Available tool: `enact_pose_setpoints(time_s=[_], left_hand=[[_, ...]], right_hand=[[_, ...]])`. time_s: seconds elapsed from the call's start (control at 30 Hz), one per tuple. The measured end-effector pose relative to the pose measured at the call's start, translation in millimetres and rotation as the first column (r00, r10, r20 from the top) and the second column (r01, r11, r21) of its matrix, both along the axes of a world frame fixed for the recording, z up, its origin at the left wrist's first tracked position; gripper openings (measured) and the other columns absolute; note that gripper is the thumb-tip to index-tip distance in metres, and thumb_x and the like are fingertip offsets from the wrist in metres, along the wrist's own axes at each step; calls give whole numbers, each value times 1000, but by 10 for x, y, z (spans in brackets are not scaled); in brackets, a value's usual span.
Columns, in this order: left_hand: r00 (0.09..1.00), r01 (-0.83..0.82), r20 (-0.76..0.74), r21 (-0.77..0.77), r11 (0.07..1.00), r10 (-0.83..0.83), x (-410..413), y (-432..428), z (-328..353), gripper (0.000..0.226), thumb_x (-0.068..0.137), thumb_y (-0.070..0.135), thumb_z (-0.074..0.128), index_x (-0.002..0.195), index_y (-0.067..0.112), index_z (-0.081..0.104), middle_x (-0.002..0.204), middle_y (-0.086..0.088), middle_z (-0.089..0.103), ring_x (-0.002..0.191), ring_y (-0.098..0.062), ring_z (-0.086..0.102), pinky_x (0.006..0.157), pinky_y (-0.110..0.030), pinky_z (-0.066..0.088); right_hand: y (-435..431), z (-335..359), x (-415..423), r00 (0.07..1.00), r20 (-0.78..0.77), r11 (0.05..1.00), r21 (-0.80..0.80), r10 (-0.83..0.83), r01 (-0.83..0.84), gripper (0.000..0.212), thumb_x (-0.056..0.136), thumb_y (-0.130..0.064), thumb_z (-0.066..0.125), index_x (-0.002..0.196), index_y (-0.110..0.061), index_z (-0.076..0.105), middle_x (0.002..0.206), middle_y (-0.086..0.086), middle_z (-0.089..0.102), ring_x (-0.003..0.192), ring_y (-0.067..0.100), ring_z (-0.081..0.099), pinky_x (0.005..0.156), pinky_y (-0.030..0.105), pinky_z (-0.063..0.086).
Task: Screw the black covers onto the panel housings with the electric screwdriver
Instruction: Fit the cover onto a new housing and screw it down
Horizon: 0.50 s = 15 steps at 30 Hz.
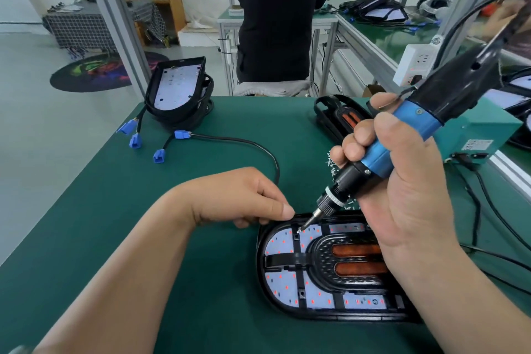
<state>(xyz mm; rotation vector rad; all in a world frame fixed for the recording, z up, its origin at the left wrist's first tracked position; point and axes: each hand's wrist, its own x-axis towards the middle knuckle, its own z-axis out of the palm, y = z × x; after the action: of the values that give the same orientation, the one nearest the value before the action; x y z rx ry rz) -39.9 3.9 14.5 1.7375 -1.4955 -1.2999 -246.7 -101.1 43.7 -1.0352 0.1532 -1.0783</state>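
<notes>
A black oval panel housing [263, 282] lies on the green table near the front, with a white LED board inside and a black cover [298, 257] laid over it. My right hand [402, 181] grips the blue and black electric screwdriver [402, 138], tilted, its bit tip touching a screw at the cover's upper left [299, 229]. My left hand [244, 198] rests at the housing's top left edge, fingers curled, thumb and fingertips touching the rim. What the fingers hold, if anything, is hidden.
A stack of housings [178, 89] with cables and blue connectors [135, 141] stands at the table's back left. Spare black covers [336, 118] lie at the back. Loose screws [332, 164] sit behind the screwdriver. A teal power box [482, 135] is right. A person in black [275, 29] stands beyond.
</notes>
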Motion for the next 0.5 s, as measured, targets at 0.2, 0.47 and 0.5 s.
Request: enact_pose_setpoints(time_s=[0.2,0.47,0.5], left_hand=[[1000,0,-31,2,1000,0,3,-7,-13,30,90,40,75,99,12,82,68,3,53,61,-14,39,53,-23,34],[999,-10,-45,6,1000,11,-4,-11,-29,28,99,26,74,100,-2,76,66,3,52,55,-13,35,50,-23,31],[999,-10,-46,5,1000,10,-6,-10,-27,28,99,26,74,99,-2,76,66,3,52,55,-13,35,51,-23,30]], right_hand=[[34,-19,29,999,-34,1000,-18,-10,9,18,98,-13,59,115,-15,57,78,2,54,65,18,53,73,38,53],[43,-16,28,999,-46,998,-66,-25,22,18,98,-10,58,115,-14,58,76,3,54,64,20,52,73,40,52],[46,-14,28,999,-44,997,-75,-24,21,18,97,-10,59,115,-14,58,75,3,54,64,20,52,72,40,52]])
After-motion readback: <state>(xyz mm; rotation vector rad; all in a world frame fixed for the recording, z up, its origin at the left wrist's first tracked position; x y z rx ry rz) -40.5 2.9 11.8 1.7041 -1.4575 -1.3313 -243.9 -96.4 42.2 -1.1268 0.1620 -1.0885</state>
